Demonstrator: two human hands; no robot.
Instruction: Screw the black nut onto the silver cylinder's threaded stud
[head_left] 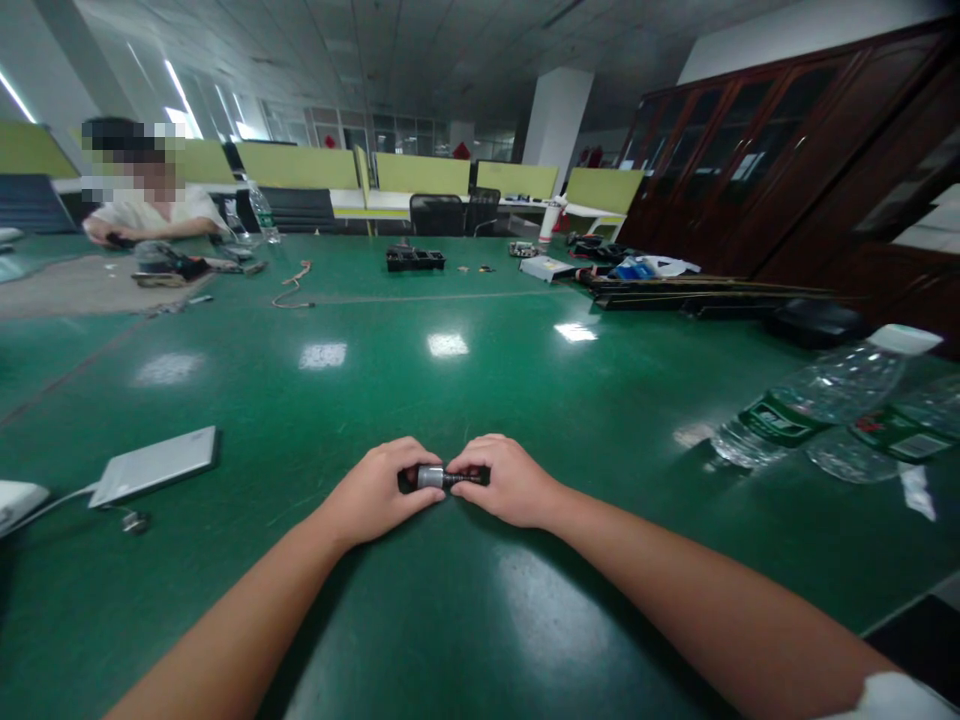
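Low on the green table [480, 400], right in front of the person, the left hand [379, 490] and the right hand [502, 482] meet knuckle to knuckle around a small cylinder [442, 477], silver toward the left and dark toward the right. Each hand pinches one end between thumb and curled fingers, so the piece lies level between them and just above the tabletop; with both wrists resting near the surface, the hold looks steadied for fine work on a small part. To the left, well apart from the hands, a flat grey tablet [154, 465] lies face up with a white cable [52, 500] running off toward the edge, placed out of the way of the forearms. On the right, two plastic water bottles [817, 400] lie on their sides, beside each other near the table's edge. Farther back sit a black tray [415, 259], a loose cord [292, 285] and a stack of long dark boards [697, 290]. At the far left another person [150, 205] sits with arms on the table among small tools.
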